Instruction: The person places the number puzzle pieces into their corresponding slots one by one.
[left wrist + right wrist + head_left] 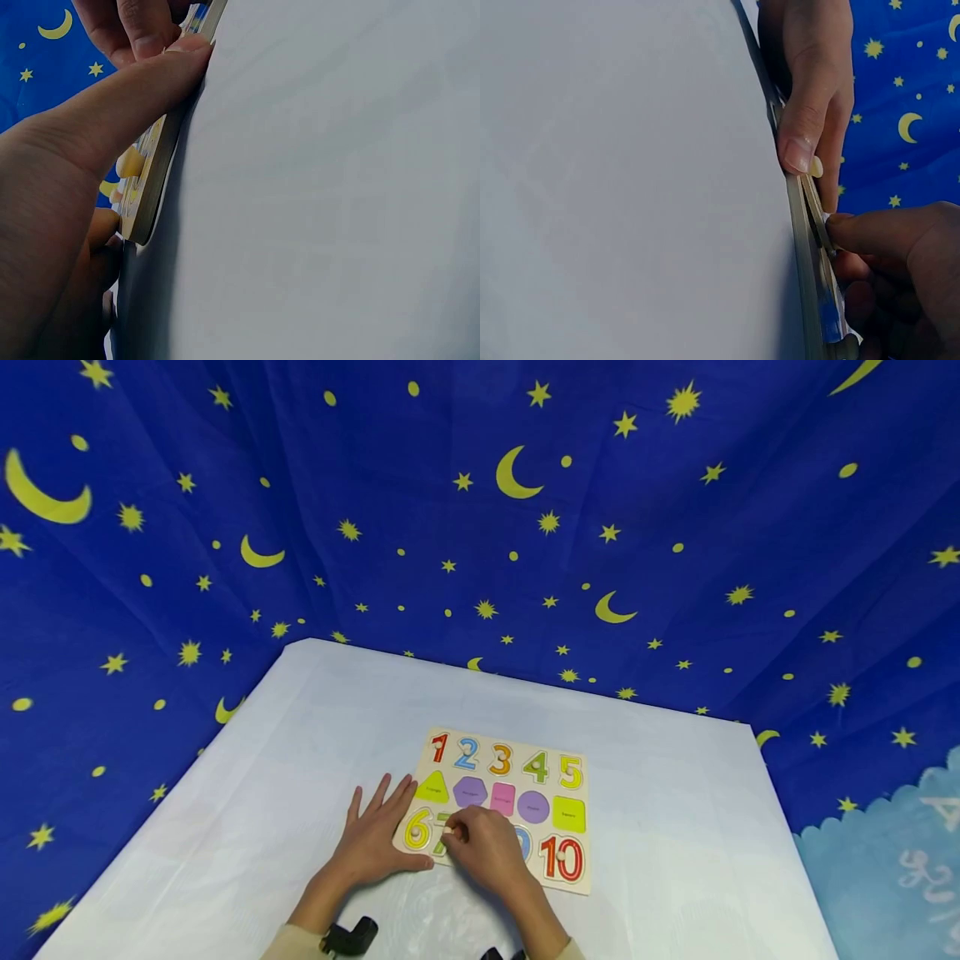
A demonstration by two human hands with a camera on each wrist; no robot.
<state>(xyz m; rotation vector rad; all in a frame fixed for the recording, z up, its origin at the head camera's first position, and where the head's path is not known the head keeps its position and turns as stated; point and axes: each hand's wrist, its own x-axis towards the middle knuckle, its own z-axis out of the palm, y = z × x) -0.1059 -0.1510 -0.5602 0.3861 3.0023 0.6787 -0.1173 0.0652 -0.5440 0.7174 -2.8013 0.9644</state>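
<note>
A wooden number puzzle board (pixel 427 806) lies on the white table, with knobbed numbers in its top and bottom rows and flat coloured shapes between. My right hand (pixel 491 852) pinches the green number 7 puzzle piece (pixel 439 843) by its knob. In the right wrist view this piece (pixel 815 202) is tilted, one edge raised from the board. My left hand (pixel 378 839) rests at the board's left side, fingers straight and spread, its thumb (pixel 176 64) along the near edge. The yellow 6 (pixel 417 829) sits beside the 7. The right hand covers the 8 and part of the 9.
The red 10 (pixel 562 858) sits in the board's near right corner. White table (pixel 675 827) surrounds the board. Blue cloth (pixel 420 527) with yellow moons and stars hangs behind and beside the table. A black wrist device (pixel 351 935) is at the left cuff.
</note>
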